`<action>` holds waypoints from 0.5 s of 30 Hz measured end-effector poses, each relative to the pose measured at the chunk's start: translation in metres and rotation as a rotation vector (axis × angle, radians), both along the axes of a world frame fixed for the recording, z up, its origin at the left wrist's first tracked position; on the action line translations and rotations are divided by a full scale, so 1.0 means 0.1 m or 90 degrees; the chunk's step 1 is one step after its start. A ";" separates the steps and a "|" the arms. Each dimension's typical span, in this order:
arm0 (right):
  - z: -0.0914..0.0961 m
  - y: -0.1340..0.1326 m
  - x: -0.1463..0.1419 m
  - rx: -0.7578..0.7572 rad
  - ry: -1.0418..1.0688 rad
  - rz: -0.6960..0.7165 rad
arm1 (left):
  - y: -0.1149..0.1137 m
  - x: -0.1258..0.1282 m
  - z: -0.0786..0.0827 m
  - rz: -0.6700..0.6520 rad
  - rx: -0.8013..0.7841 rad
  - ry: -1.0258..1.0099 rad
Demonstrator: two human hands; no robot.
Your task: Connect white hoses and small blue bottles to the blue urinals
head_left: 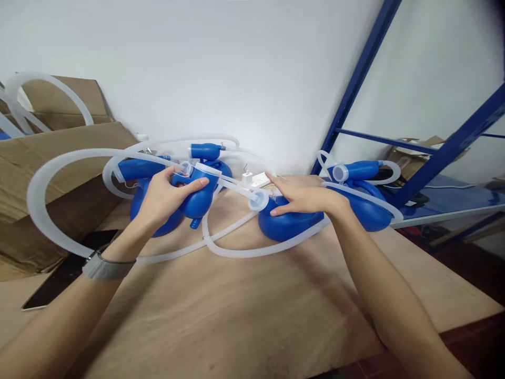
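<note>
My left hand is closed around a blue plastic cup with a pale rim and a small spout underneath. The cup is held above the table, in front of other blue parts. My right hand spreads its fingers over a blue rounded plastic bottle, the thumb lying against it. A translucent round cap with a tube running into it sits at that bottle's left end. Long translucent corrugated hoses loop around both hands. Behind my left hand stand more blue bottles, partly hidden.
Another blue bottle with a hose lies at the right. A white power strip is by the wall. Cardboard boxes and a dark flat device are at the left. A blue metal shelf stands at the right.
</note>
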State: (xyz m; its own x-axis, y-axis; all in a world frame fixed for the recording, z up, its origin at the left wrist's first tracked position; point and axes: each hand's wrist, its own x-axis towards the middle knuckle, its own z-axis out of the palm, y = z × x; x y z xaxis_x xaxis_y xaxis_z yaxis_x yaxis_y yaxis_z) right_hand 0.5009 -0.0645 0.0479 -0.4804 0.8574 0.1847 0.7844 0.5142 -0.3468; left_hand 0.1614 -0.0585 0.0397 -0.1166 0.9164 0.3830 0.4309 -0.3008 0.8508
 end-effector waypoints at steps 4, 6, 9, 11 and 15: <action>0.23 -0.27 -0.44 0.138 0.068 0.150 | -0.03 0.01 0.03 0.046 0.038 0.129; 0.16 -0.38 -0.75 0.116 0.054 0.257 | -0.03 0.01 0.03 0.052 0.056 0.141; -0.21 -0.45 -1.17 0.024 -0.020 0.270 | -0.02 0.00 0.02 0.043 0.051 0.154; -0.55 -0.42 -1.36 0.031 -0.035 0.215 | -0.01 -0.02 0.02 0.050 0.055 0.179; -0.97 -0.29 -1.48 0.008 -0.058 0.226 | 0.01 -0.08 0.03 0.068 0.048 0.212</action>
